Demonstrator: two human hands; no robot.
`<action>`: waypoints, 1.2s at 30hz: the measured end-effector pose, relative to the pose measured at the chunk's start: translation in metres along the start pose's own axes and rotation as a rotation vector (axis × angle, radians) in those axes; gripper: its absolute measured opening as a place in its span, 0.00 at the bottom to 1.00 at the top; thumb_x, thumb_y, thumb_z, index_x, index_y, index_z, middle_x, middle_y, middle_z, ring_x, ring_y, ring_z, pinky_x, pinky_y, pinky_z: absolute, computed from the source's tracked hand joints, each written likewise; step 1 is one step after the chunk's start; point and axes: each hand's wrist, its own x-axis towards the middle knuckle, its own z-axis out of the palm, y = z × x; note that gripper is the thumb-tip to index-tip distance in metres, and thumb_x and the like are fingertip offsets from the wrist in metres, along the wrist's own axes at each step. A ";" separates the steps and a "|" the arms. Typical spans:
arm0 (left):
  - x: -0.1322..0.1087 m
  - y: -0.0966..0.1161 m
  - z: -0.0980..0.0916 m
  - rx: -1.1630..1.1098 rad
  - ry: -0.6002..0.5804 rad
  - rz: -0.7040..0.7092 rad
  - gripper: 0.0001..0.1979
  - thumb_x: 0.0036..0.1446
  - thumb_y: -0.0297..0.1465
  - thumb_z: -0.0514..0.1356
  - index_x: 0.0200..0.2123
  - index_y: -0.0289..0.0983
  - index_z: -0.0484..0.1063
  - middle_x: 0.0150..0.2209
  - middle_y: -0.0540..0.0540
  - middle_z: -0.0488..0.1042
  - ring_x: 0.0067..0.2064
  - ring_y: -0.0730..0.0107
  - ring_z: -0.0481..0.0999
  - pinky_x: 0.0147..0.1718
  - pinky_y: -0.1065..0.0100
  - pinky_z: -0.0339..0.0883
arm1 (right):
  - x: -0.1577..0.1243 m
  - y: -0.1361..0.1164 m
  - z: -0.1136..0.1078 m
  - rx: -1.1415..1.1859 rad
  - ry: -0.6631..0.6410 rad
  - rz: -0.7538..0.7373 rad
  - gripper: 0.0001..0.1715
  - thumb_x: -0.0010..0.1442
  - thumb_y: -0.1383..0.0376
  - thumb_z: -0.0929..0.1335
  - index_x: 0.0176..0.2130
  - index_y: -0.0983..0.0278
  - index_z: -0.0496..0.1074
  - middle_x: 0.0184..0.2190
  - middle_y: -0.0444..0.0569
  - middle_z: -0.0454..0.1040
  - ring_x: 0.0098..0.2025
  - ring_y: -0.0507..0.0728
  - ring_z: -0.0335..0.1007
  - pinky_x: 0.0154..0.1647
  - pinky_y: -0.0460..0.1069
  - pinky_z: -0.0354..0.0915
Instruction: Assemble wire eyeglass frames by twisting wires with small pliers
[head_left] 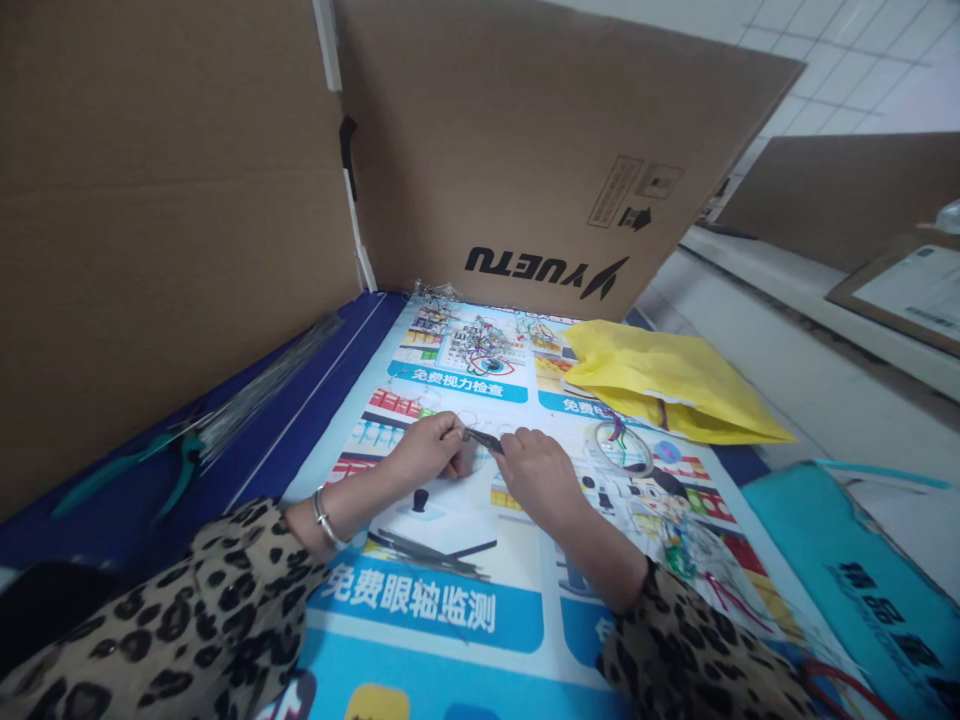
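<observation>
Two bare hands nearly meet over the table (311, 405). The right hand (538, 478) is closed around a dark, narrow tool (484, 440), its fingers hiding the grip end. The left hand (433, 446) has thumb and fingers drawn together; whatever lies between them is too small to tell. The tool lies in the gap between the hands, its long axis slanting slightly up from the right fist toward the left fingertips. Its narrow end reaches those fingertips, so the left hand is nearer the working end; whether they touch cannot be told. A smooth, shiny bracelet (322, 515) rings the left wrist.

Below the hands, slim, straight dark strips (431, 553) lie crossed on a flat, printed poster (450, 685). Farther out to the left are pliers (180, 475) with curved teal handles, beside a bundle of stiff, straight grey wires (262, 390). Beyond the hands sits a springy tangle of fine wire (487, 342); to the right, a clear round ring (619, 447) and a soft, creased yellow bag (667, 380). Flat, matt brown cardboard (525, 150) stands upright behind.
</observation>
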 end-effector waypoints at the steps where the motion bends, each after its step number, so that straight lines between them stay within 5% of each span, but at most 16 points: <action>1: 0.000 0.000 0.000 -0.003 0.003 -0.002 0.05 0.51 0.25 0.49 0.25 0.37 0.61 0.16 0.52 0.71 0.18 0.74 0.72 0.17 0.75 0.65 | 0.000 0.000 0.000 -0.004 -0.003 -0.001 0.07 0.59 0.62 0.62 0.34 0.64 0.67 0.30 0.49 0.69 0.34 0.57 0.63 0.33 0.49 0.51; 23: -0.003 0.010 -0.001 -0.108 -0.024 -0.039 0.05 0.54 0.28 0.49 0.26 0.36 0.62 0.15 0.53 0.69 0.18 0.76 0.69 0.19 0.76 0.63 | 0.001 -0.003 -0.006 0.121 -0.204 0.140 0.13 0.62 0.58 0.59 0.36 0.62 0.67 0.33 0.48 0.73 0.34 0.54 0.69 0.29 0.46 0.55; 36: -0.005 0.009 -0.004 -0.184 -0.049 -0.006 0.06 0.53 0.32 0.52 0.27 0.36 0.62 0.16 0.52 0.69 0.19 0.75 0.68 0.21 0.75 0.59 | 0.002 0.000 -0.004 0.217 -0.170 0.148 0.13 0.61 0.58 0.59 0.36 0.62 0.69 0.34 0.48 0.73 0.36 0.53 0.69 0.32 0.45 0.56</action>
